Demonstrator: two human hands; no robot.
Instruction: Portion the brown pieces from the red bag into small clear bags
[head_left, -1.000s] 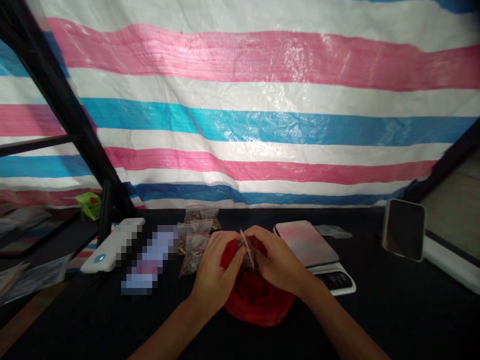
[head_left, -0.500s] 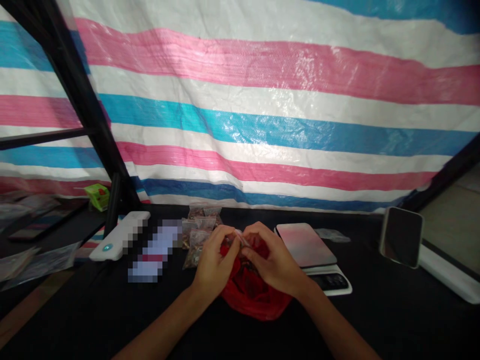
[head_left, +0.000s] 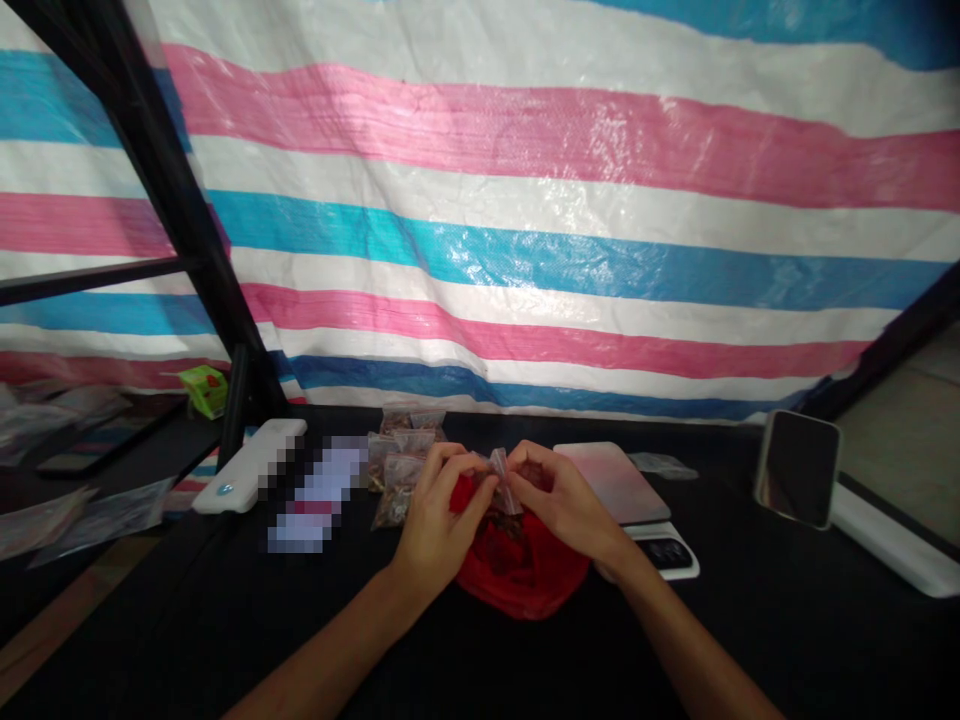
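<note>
Clear plastic, thin and glossy, forms the pouch (head_left: 501, 470) under inspection, found between the two hands at the far side of a red sack (head_left: 525, 590) on the black worktop (head_left: 480, 675). The left hand (head_left: 444, 510) is closed in a pinch, thumb against fingers, on the pouch's left part; the right hand (head_left: 556, 497) pinches its right part in the same way. The upper end stands up between the fingertips, pale and creased. Blur and the fingers cover the lower part, so how full the pouch is cannot be fairly told.

Handling, as judged: light, limp and rather slippery, with no stiffness of its own, so it will fold wherever it is not supported. Breakage is unlikely; spilling from an unsealed mouth is the greater risk. Best hold: both upper corners between thumb and forefinger, film drawn lightly taut, mouth upward. Squeezing the belly would push any contents toward the mouth.

The sack looks soft and slumped, with dark brown bits (head_left: 508, 527) at its opening; it would be best taken by a gathered rim. Filled packs (head_left: 397, 500) lie just beyond the left hand, and appear lumpy and yielding. A scale (head_left: 611, 485) sits beside the right hand, flat and rigid
</note>
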